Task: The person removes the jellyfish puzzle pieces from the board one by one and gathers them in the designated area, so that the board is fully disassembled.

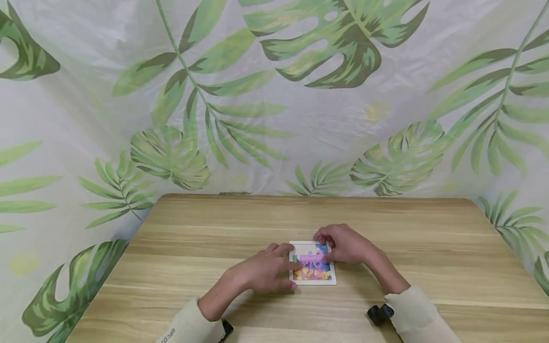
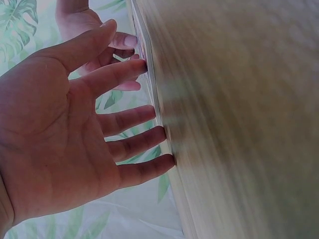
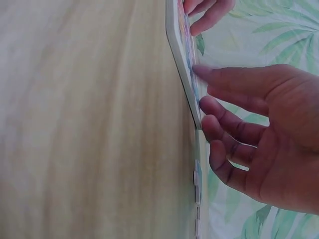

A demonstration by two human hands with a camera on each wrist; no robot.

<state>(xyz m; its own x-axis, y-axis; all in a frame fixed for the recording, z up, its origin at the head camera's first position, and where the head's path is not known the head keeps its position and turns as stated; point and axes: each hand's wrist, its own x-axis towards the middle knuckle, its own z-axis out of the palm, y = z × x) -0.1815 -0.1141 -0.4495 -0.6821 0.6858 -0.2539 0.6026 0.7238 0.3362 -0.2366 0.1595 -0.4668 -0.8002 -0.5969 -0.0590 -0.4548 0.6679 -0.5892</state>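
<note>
While hands (image 1: 268, 270) (image 1: 348, 244) touch puzzle (image 1: 314, 275); loose pieces (image 3: 197, 184) (right-wrist view only)

We see a smooth, wood-grained tabletop (image 1: 206, 228) with a soft satin sheen, and on it a puzzle board (image 1: 313, 282) whose rim looks like flat, smooth card around a paper-like printed face. The backdrop (image 1: 321, 128) looks to us like thin, creased cloth with a faint gloss, the sleeves (image 1: 416, 312) like matt fabric, and the wrist devices (image 1: 379, 315) like hard plastic.
</note>
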